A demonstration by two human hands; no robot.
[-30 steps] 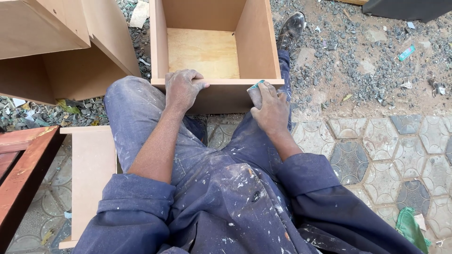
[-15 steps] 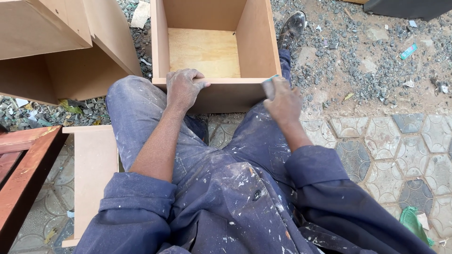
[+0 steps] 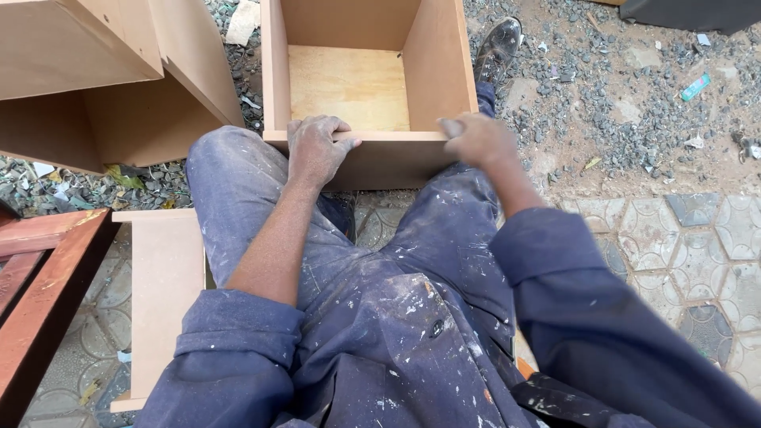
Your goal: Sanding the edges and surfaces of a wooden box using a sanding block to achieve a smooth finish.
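Observation:
An open fibreboard box (image 3: 432, 71) with a pale plywood bottom stands on the ground between my knees. My left hand (image 3: 315, 149) grips the middle of its near top edge, fingers curled over the rim. My right hand (image 3: 478, 139) presses a small grey sanding piece (image 3: 450, 127) against the near right corner of the same edge. Both hands are dusty. My legs in paint-spattered blue overalls frame the box.
Two more fibreboard boxes (image 3: 95, 71) lie at the upper left on gravel. A flat board (image 3: 162, 277) lies by my left thigh. A reddish wooden frame (image 3: 40, 285) sits at the far left. Patterned paving (image 3: 674, 238) lies to the right, and my shoe (image 3: 498, 43) beyond the box.
My right hand has slid up from the box's front face, below the right corner, onto the top edge at that corner. My left hand has kept its grip.

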